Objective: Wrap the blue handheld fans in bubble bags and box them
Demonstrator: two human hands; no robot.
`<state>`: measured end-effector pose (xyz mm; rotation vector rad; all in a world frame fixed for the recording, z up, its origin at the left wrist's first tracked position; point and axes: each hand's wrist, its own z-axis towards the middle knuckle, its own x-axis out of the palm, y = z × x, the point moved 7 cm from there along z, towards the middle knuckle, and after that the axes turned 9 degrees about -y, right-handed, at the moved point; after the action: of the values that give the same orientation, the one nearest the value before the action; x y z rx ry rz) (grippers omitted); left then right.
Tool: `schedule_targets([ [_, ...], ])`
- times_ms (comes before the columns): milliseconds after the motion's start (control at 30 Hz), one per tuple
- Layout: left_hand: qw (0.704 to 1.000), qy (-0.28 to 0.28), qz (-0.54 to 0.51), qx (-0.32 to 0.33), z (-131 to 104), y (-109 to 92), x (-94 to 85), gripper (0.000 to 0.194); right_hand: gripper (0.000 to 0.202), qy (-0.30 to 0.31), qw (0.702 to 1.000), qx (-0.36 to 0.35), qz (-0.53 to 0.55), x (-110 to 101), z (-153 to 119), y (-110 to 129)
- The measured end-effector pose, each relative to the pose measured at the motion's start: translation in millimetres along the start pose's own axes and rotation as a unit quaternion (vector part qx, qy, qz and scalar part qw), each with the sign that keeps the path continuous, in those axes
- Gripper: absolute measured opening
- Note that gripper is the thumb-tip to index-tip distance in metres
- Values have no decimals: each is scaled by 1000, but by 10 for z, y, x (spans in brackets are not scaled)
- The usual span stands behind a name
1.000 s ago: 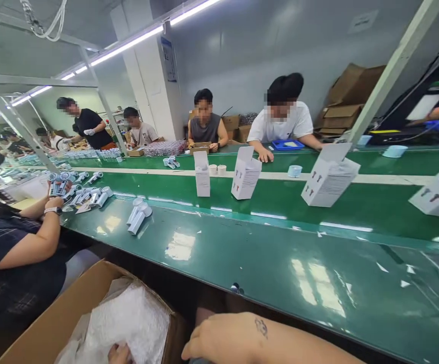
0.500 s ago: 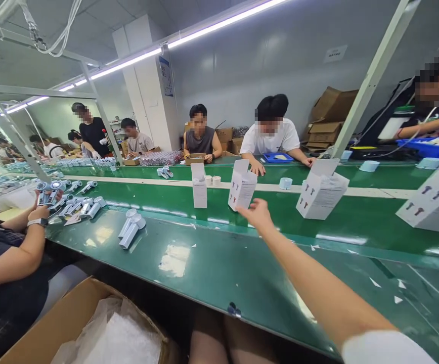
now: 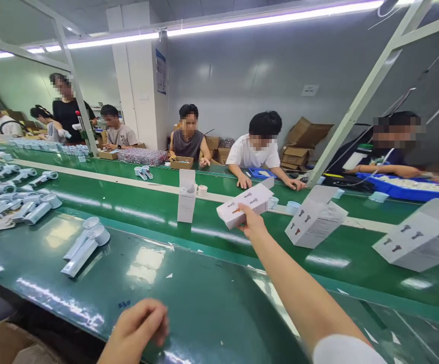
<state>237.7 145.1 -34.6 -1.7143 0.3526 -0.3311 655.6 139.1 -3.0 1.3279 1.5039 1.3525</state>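
Note:
My right hand (image 3: 253, 221) grips a white carton (image 3: 248, 205) printed with small pictures of a handheld device. The carton is tilted over on its side above the green conveyor belt (image 3: 159, 205), its flap open at the far end. My left hand (image 3: 138, 326) is over the near edge of the green bench (image 3: 196, 298), its fingers loosely curled and slightly blurred. Nothing shows in it. Nearest to it on the bench are two light-blue handheld devices (image 3: 85, 247) lying side by side.
Other open white cartons stand on the belt: one on the left (image 3: 186, 202), one right (image 3: 312, 220), another far right (image 3: 412, 240). More light-blue devices (image 3: 26, 202) crowd the left. Co-workers sit across the belt near a blue tray (image 3: 405, 187). A cardboard box (image 3: 10, 344) is at lower left.
My right hand has taken hold of the carton and tipped it from upright onto its side, lifting it. My left hand has come into view. The camera has turned.

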Motion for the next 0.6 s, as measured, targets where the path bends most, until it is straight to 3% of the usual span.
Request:
schedule_targets([
  [67,993,9,-121,-14,346,-180,558,41,30,33,999,23,35,-210,-151,164],
  [167,955,45,-286,-68,694,-391,1439,45,17,71,990,67,106,-569,-540,404],
  [233,923,92,-360,-106,731,-476,1954,51,18,92,980,92,152,-771,-840,520],
  [300,885,157,-423,-117,625,-545,2344,57,21,99,976,102,168,-936,-1093,585],
  [367,844,216,-478,-109,454,-591,2573,62,23,93,975,109,173,-1068,-1264,601],
  [433,818,251,-509,-99,293,-605,2658,64,23,85,973,114,181,-1169,-1364,600],
  [600,821,285,-489,-69,50,-678,2587,60,29,97,968,116,200,-1305,-1501,605],
])
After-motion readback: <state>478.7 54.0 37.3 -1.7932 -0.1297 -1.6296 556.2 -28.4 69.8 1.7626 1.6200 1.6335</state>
